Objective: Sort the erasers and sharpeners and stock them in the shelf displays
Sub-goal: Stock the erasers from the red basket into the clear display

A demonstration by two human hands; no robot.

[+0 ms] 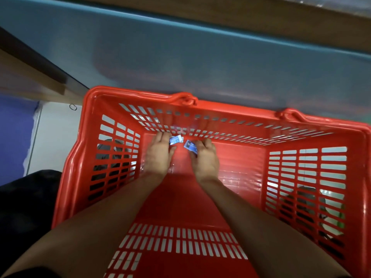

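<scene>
Fingers [163, 135] of my left hand [158, 155] are curled down against the basket floor. With the thumb they pinch the near end of a pale blue eraser [176, 139]. The rest of that eraser sticks out to the right of the fingertips, its long axis running roughly left to right along the far wall. My right hand [205, 159] is curled the same way, and thumb and forefinger grip a dark blue eraser [190, 147] that slants from upper left to lower right. Motion blur softens both grips, so I judge them as holds and not mere touches.

The two erasers lie between the hands, nearly touching at their inner ends, the pale one nearer the left hand and the dark one nearer the right. Each looks like a small flat block in a printed sleeve, blue and white on the left one and deeper blue with a dark mark on the right. I cannot read the print.

Both sit at the far end of the red shopping basket [140, 95], close under its slotted wall. I see no other stock on the basket floor around them. A blue shelf base [200, 57] rises beyond the rim, so the lift has to clear that wall first.
</scene>
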